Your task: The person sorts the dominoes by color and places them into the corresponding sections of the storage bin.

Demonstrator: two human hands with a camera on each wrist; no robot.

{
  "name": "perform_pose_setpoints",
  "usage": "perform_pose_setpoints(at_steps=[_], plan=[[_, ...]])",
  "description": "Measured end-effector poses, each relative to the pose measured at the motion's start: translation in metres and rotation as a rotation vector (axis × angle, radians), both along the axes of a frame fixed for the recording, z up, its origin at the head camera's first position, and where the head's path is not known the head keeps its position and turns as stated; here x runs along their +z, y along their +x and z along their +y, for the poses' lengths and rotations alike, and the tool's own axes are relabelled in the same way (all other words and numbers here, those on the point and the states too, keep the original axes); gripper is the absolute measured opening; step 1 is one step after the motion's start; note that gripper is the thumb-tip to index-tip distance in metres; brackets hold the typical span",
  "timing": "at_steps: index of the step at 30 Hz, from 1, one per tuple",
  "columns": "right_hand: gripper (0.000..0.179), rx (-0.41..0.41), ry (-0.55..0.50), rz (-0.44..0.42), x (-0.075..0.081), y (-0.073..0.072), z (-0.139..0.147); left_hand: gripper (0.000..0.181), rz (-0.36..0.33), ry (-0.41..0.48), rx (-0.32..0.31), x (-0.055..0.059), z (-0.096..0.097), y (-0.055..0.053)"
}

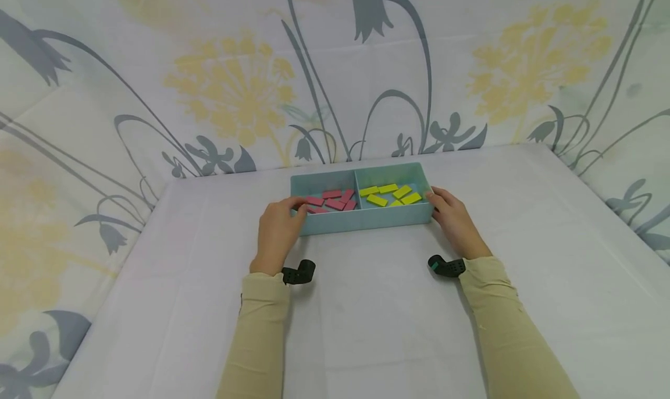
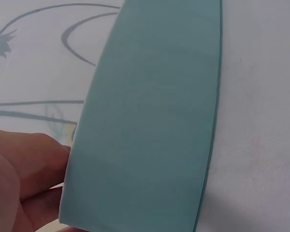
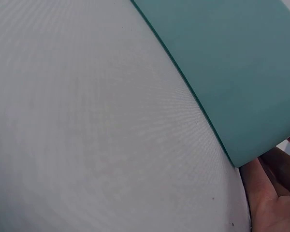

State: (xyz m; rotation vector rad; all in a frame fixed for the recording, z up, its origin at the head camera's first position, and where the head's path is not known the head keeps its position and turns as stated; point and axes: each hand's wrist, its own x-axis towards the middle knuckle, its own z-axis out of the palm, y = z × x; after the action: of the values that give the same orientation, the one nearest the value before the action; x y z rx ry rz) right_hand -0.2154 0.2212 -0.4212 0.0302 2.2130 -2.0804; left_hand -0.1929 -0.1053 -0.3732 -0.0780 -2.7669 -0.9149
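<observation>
A light blue-green two-compartment tray [image 1: 366, 217] sits toward the back of the table. Red domino-like blocks [image 1: 335, 203] lie scattered in its left compartment, and yellow blocks [image 1: 377, 200] in the right one. At the tray's left end, my left hand [image 1: 277, 230] grips the wall near the front corner, its fingertips over the rim. My right hand [image 1: 455, 221] holds the opposite end. The left wrist view has the tray's long outer wall [image 2: 145, 116] beside the left hand [image 2: 24, 179]. In the right wrist view, the right hand [image 3: 273, 193] touches the tray's lower corner [image 3: 251, 140].
A white cloth covers the table [image 1: 377, 323]. Behind it and at both sides hangs a floral-patterned curtain [image 1: 335, 67]. Black wrist cameras [image 1: 299, 272] are strapped to both wrists, just above the cloth.
</observation>
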Motion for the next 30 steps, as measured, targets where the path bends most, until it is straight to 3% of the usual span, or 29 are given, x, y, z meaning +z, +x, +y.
perform_pose_setpoints(at_steps=[5,12,19,30], plan=[[0.07,0.0,-0.002,-0.006,-0.0003,-0.001,-0.002,0.028,0.026,-0.084,-0.002,-0.0023,0.002,0.0014],[0.07,0.0,-0.001,-0.004,0.0019,-0.0017,-0.0037,0.036,-0.011,-0.196,-0.003,-0.0045,0.0039,0.0015],[0.072,-0.005,0.005,-0.004,0.0035,-0.0023,-0.0041,0.036,-0.004,-0.198,-0.005,-0.0035,0.0056,0.001],[0.074,-0.008,0.005,-0.018,0.0005,0.0002,-0.0007,0.042,-0.092,-0.179,0.004,-0.0058,0.0092,-0.0013]])
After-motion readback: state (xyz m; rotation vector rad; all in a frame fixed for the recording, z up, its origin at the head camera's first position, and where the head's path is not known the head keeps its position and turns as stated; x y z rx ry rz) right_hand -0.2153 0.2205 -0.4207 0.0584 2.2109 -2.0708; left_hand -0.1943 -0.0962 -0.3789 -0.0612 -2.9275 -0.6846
